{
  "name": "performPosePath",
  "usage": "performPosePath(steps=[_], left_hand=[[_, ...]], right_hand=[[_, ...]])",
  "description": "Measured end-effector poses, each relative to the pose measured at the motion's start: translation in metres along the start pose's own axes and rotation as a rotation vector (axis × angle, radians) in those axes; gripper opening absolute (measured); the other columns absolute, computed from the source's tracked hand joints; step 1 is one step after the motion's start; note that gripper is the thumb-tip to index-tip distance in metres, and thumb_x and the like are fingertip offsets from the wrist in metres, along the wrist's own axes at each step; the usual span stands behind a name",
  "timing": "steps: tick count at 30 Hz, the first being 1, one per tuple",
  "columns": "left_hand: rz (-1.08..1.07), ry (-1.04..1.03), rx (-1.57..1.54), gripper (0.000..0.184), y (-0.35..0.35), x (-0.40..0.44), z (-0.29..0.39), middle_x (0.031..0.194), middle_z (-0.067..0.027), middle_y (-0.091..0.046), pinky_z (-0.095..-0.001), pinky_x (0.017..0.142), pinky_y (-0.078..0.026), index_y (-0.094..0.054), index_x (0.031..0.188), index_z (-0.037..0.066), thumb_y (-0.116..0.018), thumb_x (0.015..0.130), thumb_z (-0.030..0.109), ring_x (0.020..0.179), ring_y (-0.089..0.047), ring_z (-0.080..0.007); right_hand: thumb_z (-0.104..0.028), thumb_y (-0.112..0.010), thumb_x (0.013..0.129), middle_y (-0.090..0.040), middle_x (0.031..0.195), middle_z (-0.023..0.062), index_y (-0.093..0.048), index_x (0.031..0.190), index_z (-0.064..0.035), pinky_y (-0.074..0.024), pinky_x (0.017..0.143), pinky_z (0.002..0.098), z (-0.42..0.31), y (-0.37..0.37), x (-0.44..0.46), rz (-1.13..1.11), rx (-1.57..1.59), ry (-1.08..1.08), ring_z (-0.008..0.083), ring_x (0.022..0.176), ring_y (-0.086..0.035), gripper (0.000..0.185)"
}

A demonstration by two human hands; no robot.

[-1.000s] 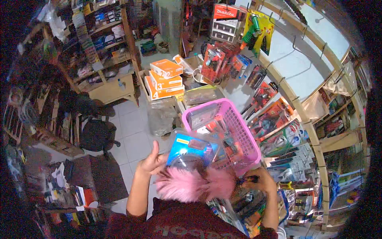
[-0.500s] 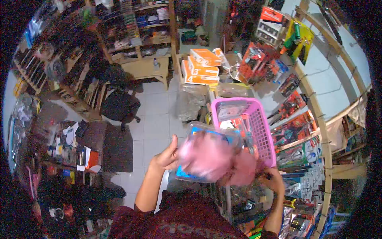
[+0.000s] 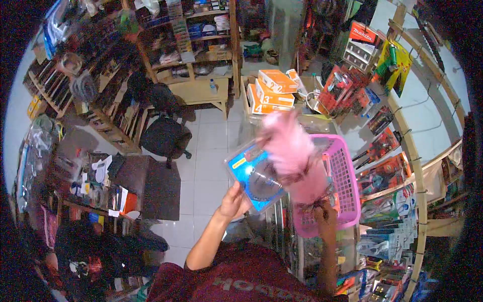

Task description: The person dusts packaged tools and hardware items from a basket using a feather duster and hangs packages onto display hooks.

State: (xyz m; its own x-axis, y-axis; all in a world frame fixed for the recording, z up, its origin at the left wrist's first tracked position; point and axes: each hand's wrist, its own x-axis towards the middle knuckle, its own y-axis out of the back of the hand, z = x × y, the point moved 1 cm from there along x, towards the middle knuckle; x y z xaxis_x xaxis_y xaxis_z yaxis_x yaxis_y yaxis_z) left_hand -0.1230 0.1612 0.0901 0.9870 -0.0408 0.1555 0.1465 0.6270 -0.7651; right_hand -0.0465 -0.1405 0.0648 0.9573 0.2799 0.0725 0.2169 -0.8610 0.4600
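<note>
My left hand (image 3: 234,202) grips the lower left edge of a clear plastic pack with a blue card and a dark round saw blade (image 3: 262,182) inside. The pack is tilted, its front turned up towards me. My right hand (image 3: 324,212) is closed on the lower end of a pink cloth (image 3: 294,151), which is smeared by motion. The cloth covers the pack's upper right part; whether it touches the pack I cannot tell. Behind the cloth and right hand stands a pink plastic basket (image 3: 347,189), its contents largely hidden.
Orange-and-white boxes (image 3: 274,93) are stacked beyond the basket. Packaged tools (image 3: 385,173) hang along the rack on the right. At left are a dark desk (image 3: 156,194) with papers, a black chair (image 3: 163,138) and crowded shelves. A wooden bench (image 3: 201,91) stands at the back.
The pink cloth has swung up and to the right, uncovering much of the saw blade pack. My left hand and the pack have shifted right, and the view has turned slightly.
</note>
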Motion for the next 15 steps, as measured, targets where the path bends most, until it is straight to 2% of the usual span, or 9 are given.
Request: performPosePath(steps=[2,4,6,9,11,12,15], left_hand=[[-0.003,-0.004,-0.026,0.072,0.003,0.008,0.006,0.14,-0.0108,-0.034,-0.0458,0.107,-0.024,-0.026,0.138,0.006,-0.045,0.087,0.053,0.129,-0.032,-0.0257],[0.031,-0.008,-0.07,0.074,0.026,0.012,0.006,0.14,-0.0111,-0.033,-0.0458,0.108,-0.022,-0.025,0.138,0.004,-0.047,0.086,0.052,0.129,-0.032,-0.0258],[0.014,-0.003,-0.105,0.074,0.036,0.028,0.01,0.14,-0.0112,-0.033,-0.0459,0.108,-0.021,-0.024,0.138,0.004,-0.048,0.086,0.05,0.129,-0.032,-0.0261],[-0.061,0.001,-0.104,0.071,0.022,0.058,0.034,0.14,-0.011,-0.033,-0.0462,0.108,-0.023,-0.022,0.139,0.004,-0.047,0.088,0.047,0.128,-0.035,-0.0265],[0.01,0.097,-0.009,0.071,0.025,0.071,0.045,0.14,-0.0112,-0.034,-0.0463,0.107,-0.024,-0.022,0.139,0.004,-0.047,0.089,0.046,0.127,-0.036,-0.0266],[0.043,0.147,0.04,0.071,0.028,0.077,0.047,0.14,-0.0114,-0.034,-0.0464,0.107,-0.025,-0.022,0.139,0.004,-0.047,0.089,0.046,0.127,-0.036,-0.0266],[0.075,0.101,0.016,0.068,0.038,0.107,0.047,0.133,-0.0118,-0.042,-0.0434,0.098,-0.038,-0.028,0.137,0.006,-0.042,0.089,0.052,0.116,-0.047,-0.0281]], right_hand=[[-0.027,-0.06,0.083,-0.056,0.075,0.0083,-0.06,0.092,-0.0005,-0.0411,0.063,0.033,0.018,-0.022,-0.007,-0.054,-0.184,0.289,0.0199,0.065,-0.049,0.028],[-0.03,-0.057,0.085,-0.056,0.076,0.0089,-0.059,0.092,-0.0006,-0.0413,0.064,0.0328,0.003,-0.033,-0.002,-0.111,-0.258,0.309,0.0206,0.067,-0.049,0.03],[-0.034,-0.055,0.086,-0.056,0.08,0.0103,-0.059,0.093,-0.0011,-0.0418,0.067,0.0326,-0.027,-0.035,0.003,-0.177,-0.209,0.058,0.0218,0.07,-0.049,0.033],[-0.038,-0.057,0.083,-0.054,0.074,0.0113,-0.059,0.089,-0.0019,-0.0403,0.063,0.0337,-0.061,-0.06,0.012,0.226,-0.01,-0.074,0.0216,0.068,-0.049,0.037],[-0.039,-0.058,0.082,-0.051,0.071,0.0118,-0.059,0.088,-0.0019,-0.0392,0.061,0.0343,-0.015,-0.083,0.002,0.159,-0.238,0.064,0.0208,0.066,-0.048,0.037],[-0.039,-0.058,0.081,-0.05,0.07,0.012,-0.059,0.087,-0.002,-0.0387,0.061,0.0346,-0.021,-0.091,0.005,0.125,-0.354,0.127,0.0204,0.065,-0.047,0.037],[-0.036,-0.057,0.083,-0.048,0.067,0.0113,-0.055,0.08,-0.0017,-0.0367,0.058,0.0345,-0.045,-0.099,0.021,0.06,-0.109,-0.038,0.0195,0.062,-0.043,0.035]])
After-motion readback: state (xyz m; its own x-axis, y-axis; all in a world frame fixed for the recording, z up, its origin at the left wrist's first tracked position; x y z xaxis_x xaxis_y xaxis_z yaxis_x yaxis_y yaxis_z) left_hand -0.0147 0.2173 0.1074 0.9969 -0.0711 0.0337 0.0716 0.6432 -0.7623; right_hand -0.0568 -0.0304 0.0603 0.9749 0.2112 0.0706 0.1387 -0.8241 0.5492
